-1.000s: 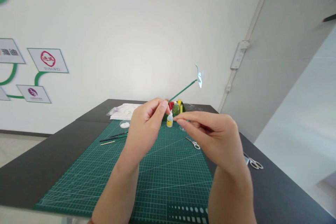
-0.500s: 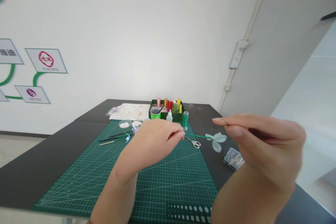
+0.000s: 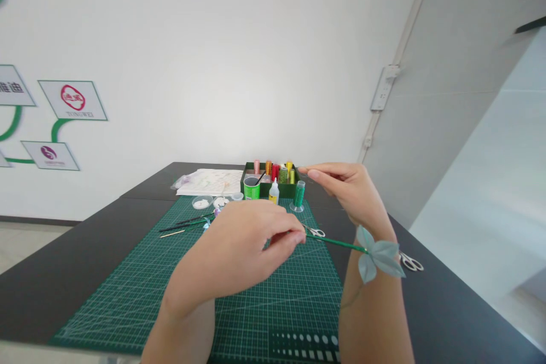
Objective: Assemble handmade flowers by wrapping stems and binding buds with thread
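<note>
My left hand [image 3: 251, 244] is closed over the cutting mat, pinching the green stem [image 3: 335, 243] of a fabric flower. The flower's pale blue petals [image 3: 377, 256] point right and appear in front of my right forearm. A faint thin strand hangs below the petals. My right hand [image 3: 341, 182] is raised beyond the stem, to the right of the left hand. Its thumb and forefinger are pressed together on a thread, too fine to follow clearly. Below and between the hands, small scissors [image 3: 317, 232] lie partly hidden behind the stem.
A green cutting mat [image 3: 273, 301] covers the near black table. At the back stand a box of thread spools [image 3: 282, 175], a green cup [image 3: 251, 189], a glue bottle [image 3: 273, 192] and a green spool [image 3: 299, 195]. White-handled scissors [image 3: 412, 262] lie right; dishes [image 3: 202, 202] and brushes [image 3: 183, 224] lie left.
My right hand has moved left and away from me, toward the back of the table. The flower has come nearer and swung lower right, while my left hand keeps its hold.
</note>
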A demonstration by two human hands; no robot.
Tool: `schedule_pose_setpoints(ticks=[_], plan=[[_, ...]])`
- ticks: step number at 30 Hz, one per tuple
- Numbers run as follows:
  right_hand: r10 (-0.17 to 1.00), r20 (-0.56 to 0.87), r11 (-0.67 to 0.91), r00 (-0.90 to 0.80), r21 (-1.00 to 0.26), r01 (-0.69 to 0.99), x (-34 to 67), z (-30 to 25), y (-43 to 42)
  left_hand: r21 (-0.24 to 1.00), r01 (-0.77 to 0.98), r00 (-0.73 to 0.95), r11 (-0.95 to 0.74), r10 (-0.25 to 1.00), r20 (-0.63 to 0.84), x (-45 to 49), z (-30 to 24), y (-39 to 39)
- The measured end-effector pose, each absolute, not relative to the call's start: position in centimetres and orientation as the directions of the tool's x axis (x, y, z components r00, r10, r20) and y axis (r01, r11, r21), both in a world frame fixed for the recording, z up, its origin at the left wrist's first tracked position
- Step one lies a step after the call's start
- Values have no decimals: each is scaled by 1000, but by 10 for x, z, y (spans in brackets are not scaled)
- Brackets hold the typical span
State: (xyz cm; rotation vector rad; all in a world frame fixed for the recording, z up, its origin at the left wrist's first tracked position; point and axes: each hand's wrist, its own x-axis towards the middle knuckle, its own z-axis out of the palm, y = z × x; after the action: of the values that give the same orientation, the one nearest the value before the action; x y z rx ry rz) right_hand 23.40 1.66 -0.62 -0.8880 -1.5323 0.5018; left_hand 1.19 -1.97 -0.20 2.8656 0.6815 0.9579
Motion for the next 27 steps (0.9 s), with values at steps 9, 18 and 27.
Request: schedule_pose_setpoints(ticks=[9,18,27], plan=[[824,511,566,-244,-748,345,241,-19,35,61,472,497,-880,323,805,3,5,-12],[768,507,638,-392,-663,392,239,-18,24,25,482,415,-876,254,874,5,3,-8],[660,409,686,-630,-671,282,242,-14,21,-39,550,316,-835,164,934,14,0,-3]])
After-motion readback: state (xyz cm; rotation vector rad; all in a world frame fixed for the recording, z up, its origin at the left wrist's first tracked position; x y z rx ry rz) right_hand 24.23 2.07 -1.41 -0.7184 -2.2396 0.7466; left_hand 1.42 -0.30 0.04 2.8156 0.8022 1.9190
